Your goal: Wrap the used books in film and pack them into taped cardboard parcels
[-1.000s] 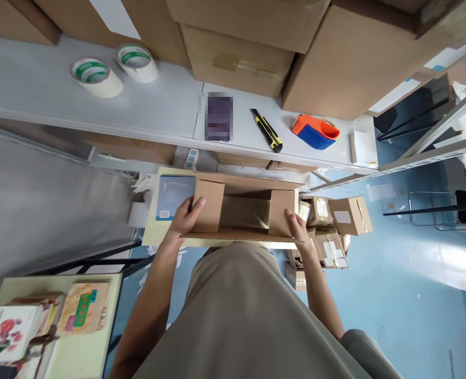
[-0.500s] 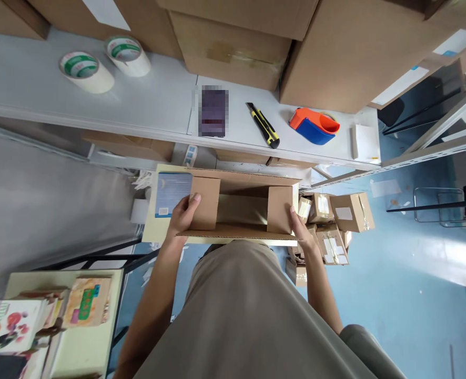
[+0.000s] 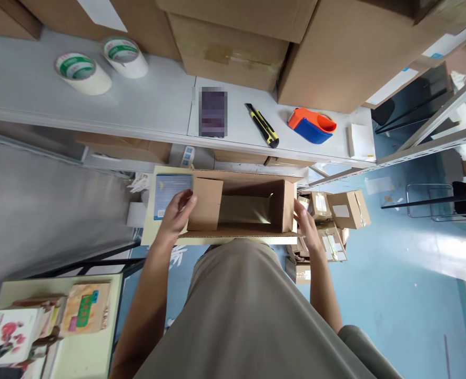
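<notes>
An open brown cardboard box [image 3: 241,231] sits on a small pale table [image 3: 150,231] in front of me. My left hand [image 3: 175,213] grips the box's left end, thumb on the folded-in left flap [image 3: 205,202]. My right hand [image 3: 306,223] presses against the right end, where the right flap [image 3: 289,205] stands nearly upright. A blue book [image 3: 170,192] lies on the table beside my left hand. The box's inside looks bare.
A grey shelf [image 3: 138,113] carries two tape rolls [image 3: 83,72], a yellow-black utility knife [image 3: 262,125], an orange-blue tape dispenser [image 3: 312,126] and a white pad [image 3: 360,141]. Large cartons stand behind. Small taped parcels [image 3: 339,210] lie on the blue floor. Books [image 3: 85,305] lie lower left.
The right flap has swung from folded inward to nearly upright, with my right hand moving to the box's outer right side. My left hand stays on the left flap.
</notes>
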Tool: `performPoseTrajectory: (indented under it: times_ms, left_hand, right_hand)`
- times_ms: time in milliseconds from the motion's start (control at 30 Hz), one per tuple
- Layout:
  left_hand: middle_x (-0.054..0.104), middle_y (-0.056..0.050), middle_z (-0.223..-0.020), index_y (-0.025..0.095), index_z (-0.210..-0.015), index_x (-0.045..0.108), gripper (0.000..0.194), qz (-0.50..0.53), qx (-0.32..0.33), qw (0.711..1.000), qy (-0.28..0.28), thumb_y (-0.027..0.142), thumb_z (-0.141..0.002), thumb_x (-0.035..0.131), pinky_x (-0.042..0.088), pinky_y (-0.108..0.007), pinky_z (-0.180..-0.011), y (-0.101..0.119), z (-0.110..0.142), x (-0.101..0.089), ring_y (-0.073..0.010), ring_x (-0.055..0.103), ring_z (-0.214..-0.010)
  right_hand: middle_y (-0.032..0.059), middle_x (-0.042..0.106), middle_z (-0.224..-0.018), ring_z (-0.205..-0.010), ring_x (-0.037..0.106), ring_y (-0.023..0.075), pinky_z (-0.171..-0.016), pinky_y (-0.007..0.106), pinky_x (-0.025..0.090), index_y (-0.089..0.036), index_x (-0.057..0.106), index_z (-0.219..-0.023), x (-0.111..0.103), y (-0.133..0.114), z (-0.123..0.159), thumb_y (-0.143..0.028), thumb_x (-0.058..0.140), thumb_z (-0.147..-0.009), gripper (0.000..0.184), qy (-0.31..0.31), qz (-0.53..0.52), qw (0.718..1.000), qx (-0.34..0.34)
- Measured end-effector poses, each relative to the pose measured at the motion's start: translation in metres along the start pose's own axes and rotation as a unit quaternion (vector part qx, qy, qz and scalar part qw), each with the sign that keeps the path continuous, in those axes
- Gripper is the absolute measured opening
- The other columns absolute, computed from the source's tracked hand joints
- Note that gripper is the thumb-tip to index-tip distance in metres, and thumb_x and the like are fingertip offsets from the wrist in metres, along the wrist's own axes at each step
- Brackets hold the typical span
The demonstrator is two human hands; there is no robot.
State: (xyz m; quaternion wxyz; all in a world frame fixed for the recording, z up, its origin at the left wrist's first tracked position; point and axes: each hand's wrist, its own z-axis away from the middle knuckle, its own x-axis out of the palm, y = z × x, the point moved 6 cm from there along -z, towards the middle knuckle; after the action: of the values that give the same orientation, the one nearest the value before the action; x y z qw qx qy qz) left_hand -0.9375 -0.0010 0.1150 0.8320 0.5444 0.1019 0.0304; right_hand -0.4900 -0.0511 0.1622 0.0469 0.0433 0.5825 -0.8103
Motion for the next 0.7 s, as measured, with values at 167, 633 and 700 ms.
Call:
performPoseTrajectory:
  times_ms: [167,633,700]
  left_hand:
    - [0.057,-0.018,-0.176,0.030,-0.154,0.074,0.111,0.113,0.035,0.977,-0.177,0.099,-0.068,0.086,0.047,-0.061,-0.134,0.005,0.027,-0.034,-0.0461,0.046,-0.169]
    - [0.066,-0.016,-0.148,0.028,-0.124,0.084,0.068,-0.131,0.157,0.965,-0.166,0.083,-0.085,0.086,0.071,-0.047,-0.109,0.017,0.028,-0.009,-0.0395,0.063,-0.152]
    - [0.067,-0.016,-0.146,0.026,-0.121,0.084,0.070,-0.139,0.160,0.964,-0.158,0.087,-0.085,0.082,0.070,-0.048,-0.110,0.017,0.027,-0.010,-0.0399,0.062,-0.153]
  right_hand:
    - [0.0002,0.043,-0.188,-0.178,0.033,0.0410,-0.144,0.064,0.036,-0.039,0.074,-0.158,-0.017,-0.014,0.025,-0.097,0.059,-0.097,0.085,-0.088,-0.021,0.993,-0.080]
    - [0.0056,0.066,-0.171,-0.164,0.056,0.0398,-0.137,0.067,0.043,-0.037,0.078,-0.153,-0.012,-0.036,0.014,-0.080,0.052,-0.112,0.065,-0.016,0.169,0.974,-0.151]
    - [0.0066,0.068,-0.168,-0.159,0.061,0.0402,-0.132,0.067,0.047,-0.036,0.080,-0.150,-0.012,-0.036,0.011,-0.082,0.053,-0.110,0.067,-0.017,0.197,0.964,-0.177]
